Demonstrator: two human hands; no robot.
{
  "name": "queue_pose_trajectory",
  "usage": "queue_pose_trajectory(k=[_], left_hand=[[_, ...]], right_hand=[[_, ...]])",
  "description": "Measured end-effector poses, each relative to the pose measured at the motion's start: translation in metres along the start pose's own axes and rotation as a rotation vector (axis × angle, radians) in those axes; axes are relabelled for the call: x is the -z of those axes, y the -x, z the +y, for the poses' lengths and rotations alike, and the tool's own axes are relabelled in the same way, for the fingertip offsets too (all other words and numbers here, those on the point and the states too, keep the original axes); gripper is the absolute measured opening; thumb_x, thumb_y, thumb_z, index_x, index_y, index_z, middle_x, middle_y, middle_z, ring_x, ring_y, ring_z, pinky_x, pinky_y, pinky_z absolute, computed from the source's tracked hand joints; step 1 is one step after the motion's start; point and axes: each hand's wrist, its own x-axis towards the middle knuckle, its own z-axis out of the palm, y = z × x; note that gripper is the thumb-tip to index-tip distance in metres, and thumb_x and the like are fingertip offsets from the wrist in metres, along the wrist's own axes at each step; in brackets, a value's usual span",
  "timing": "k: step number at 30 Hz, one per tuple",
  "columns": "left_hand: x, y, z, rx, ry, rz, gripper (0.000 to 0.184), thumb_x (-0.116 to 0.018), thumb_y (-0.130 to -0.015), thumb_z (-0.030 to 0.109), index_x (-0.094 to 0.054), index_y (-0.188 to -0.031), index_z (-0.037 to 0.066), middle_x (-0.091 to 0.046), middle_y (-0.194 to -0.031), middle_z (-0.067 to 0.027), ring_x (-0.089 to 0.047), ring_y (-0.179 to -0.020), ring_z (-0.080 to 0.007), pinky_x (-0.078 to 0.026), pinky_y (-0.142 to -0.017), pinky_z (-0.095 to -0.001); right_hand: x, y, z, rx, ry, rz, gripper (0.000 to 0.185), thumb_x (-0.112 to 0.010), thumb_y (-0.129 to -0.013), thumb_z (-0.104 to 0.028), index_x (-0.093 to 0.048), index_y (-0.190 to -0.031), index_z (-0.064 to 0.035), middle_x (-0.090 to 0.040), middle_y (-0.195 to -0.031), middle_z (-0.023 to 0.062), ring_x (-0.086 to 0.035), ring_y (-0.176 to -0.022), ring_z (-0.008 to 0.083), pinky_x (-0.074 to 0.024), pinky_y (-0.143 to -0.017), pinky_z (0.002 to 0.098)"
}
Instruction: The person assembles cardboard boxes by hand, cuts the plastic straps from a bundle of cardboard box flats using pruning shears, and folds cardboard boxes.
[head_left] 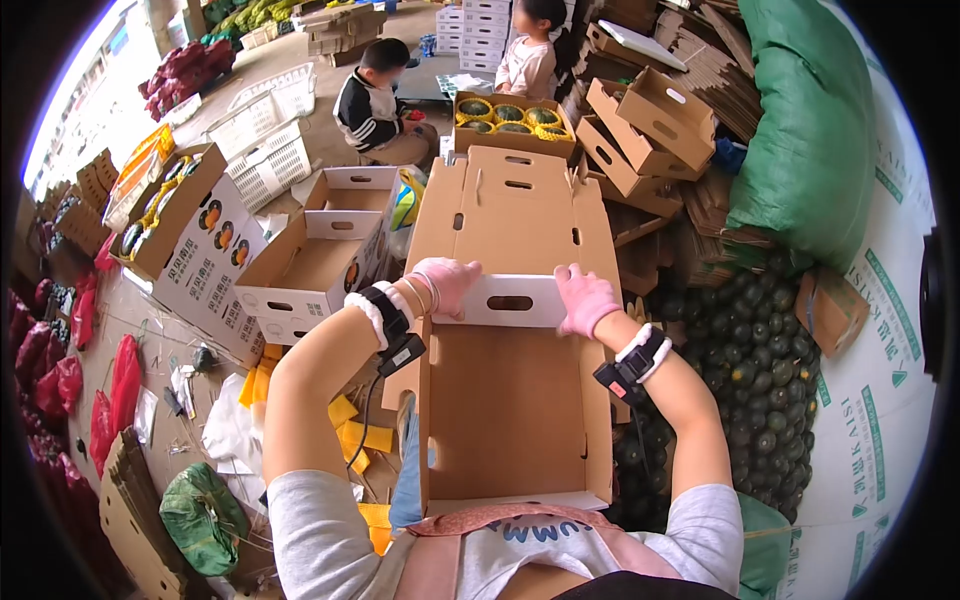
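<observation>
An open cardboard box (508, 410) with a brown, bare inside lies right before my body. Its far end wall (512, 300) is white with an oval handle hole. My left hand (447, 284), in a pink glove, grips the left end of that wall, fingers curled over its top. At the right end my right hand (586, 300), also gloved in pink, holds the same wall. Beyond the wall lie flat cardboard sheets (515, 215) with handle slots.
Empty open boxes (315, 260) stand at the left, near a tall printed box (200, 245). Dark green squashes (750, 370) are heaped at the right below a green sack (805, 130). Two people (380, 105) are beyond a box of netted squashes (512, 122).
</observation>
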Motion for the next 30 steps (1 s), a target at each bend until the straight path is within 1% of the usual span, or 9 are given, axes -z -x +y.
queue_pose_trajectory(k=[1, 6, 12, 17, 21, 23, 26, 27, 30], left_hand=[[-0.001, 0.002, 0.002, 0.021, -0.023, 0.019, 0.05, -0.071, -0.067, 0.019, -0.044, -0.106, 0.002, -0.063, -0.081, -0.018, -0.063, -0.081, -0.0355, -0.049, -0.07, -0.0412], [-0.006, 0.008, -0.001, 0.038, -0.042, 0.086, 0.041, -0.059, -0.071, 0.001, -0.044, -0.108, 0.003, -0.063, -0.078, -0.0175, -0.063, -0.078, -0.0353, -0.049, -0.065, -0.042], [-0.004, 0.008, 0.0, 0.056, -0.04, 0.121, 0.038, -0.062, -0.074, 0.011, -0.044, -0.107, 0.005, -0.063, -0.078, -0.0158, -0.063, -0.077, -0.035, -0.048, -0.065, -0.0431], [-0.017, 0.023, -0.049, 0.137, 0.141, 0.463, 0.032, -0.064, -0.074, 0.033, -0.056, -0.095, 0.009, -0.063, -0.082, -0.0159, -0.06, -0.077, -0.0364, -0.048, -0.067, -0.0418], [-0.047, 0.055, -0.152, 0.496, 0.581, 0.982, 0.036, -0.066, -0.077, 0.026, -0.054, -0.108, 0.012, -0.064, -0.086, -0.0146, -0.063, -0.077, -0.0326, -0.05, -0.072, -0.0377], [-0.028, 0.077, -0.158, 0.667, 1.05, 0.927, 0.039, -0.064, -0.079, 0.024, -0.05, -0.112, 0.008, -0.064, -0.084, -0.0143, -0.062, -0.074, -0.03, -0.051, -0.07, -0.0372], [-0.065, 0.043, -0.22, 0.979, 0.909, 1.021, 0.037, -0.063, -0.077, 0.017, -0.049, -0.107, -0.001, -0.062, -0.083, -0.0162, -0.063, -0.071, -0.0256, -0.05, -0.057, -0.0357], [-0.082, 0.027, -0.242, 0.797, 0.921, 1.201, 0.035, -0.061, -0.077, 0.014, -0.048, -0.105, -0.004, -0.061, -0.083, -0.0174, -0.063, -0.072, -0.0264, -0.049, -0.056, -0.0353], [-0.07, 0.002, -0.233, 1.228, 1.419, 1.133, 0.028, -0.059, -0.076, 0.011, -0.056, -0.102, 0.001, -0.063, -0.09, -0.0114, -0.062, -0.078, -0.0248, -0.048, -0.066, -0.035]], right_hand=[[-0.007, -0.005, -0.001, 0.005, 0.081, 0.106, 0.058, -0.077, -0.065, -0.026, -0.046, -0.11, -0.0065, -0.056, -0.11, 0.0141, -0.061, -0.098, 0.0242, -0.052, -0.076, 0.0377], [-0.002, -0.025, 0.011, 0.109, 0.107, 0.211, 0.014, -0.054, -0.079, -0.007, -0.058, -0.092, -0.01, -0.066, -0.086, 0.0124, -0.065, -0.085, 0.0279, -0.0528, -0.07, 0.0361], [-0.004, -0.025, 0.021, 0.113, -0.112, 0.197, 0.022, -0.063, -0.074, -0.016, -0.057, -0.093, -0.0071, -0.064, -0.094, 0.0155, -0.062, -0.089, 0.0305, -0.05, -0.075, 0.0371], [-0.035, -0.015, 0.085, 0.179, -1.584, 0.221, 0.051, -0.051, -0.087, -0.036, -0.037, -0.123, -0.003, -0.056, -0.1, 0.0107, -0.057, -0.066, 0.0111, -0.0478, -0.056, 0.0223], [-0.073, 0.025, 0.135, -0.05, -1.322, 0.449, 0.041, -0.055, -0.087, -0.018, -0.038, -0.122, -0.0046, -0.057, -0.085, 0.0052, -0.053, -0.062, 0.0094, -0.0424, -0.052, 0.0207], [-0.1, 0.039, 0.146, -0.196, -1.297, 0.58, 0.046, -0.061, -0.083, -0.012, -0.038, -0.122, -0.0042, -0.055, -0.075, 0.0043, -0.051, -0.058, 0.0081, -0.0416, -0.052, 0.0206], [-0.11, 0.069, 0.115, -0.298, -0.999, 0.588, 0.074, -0.074, -0.071, -0.016, -0.031, -0.13, -0.0042, -0.052, -0.106, 0.0125, -0.056, -0.09, 0.0217, -0.0471, -0.079, 0.0318], [-0.123, 0.072, 0.104, -0.225, -0.828, 0.632, 0.083, -0.076, -0.068, -0.018, -0.027, -0.133, -0.0039, -0.046, -0.116, 0.0147, -0.05, -0.102, 0.0251, -0.0424, -0.088, 0.0338], [-0.14, 0.075, 0.068, -0.191, -0.707, 0.549, 0.098, -0.08, -0.063, -0.019, -0.018, -0.137, -0.0031, -0.033, -0.132, 0.0178, -0.037, -0.121, 0.028, -0.0325, -0.102, 0.0353]])
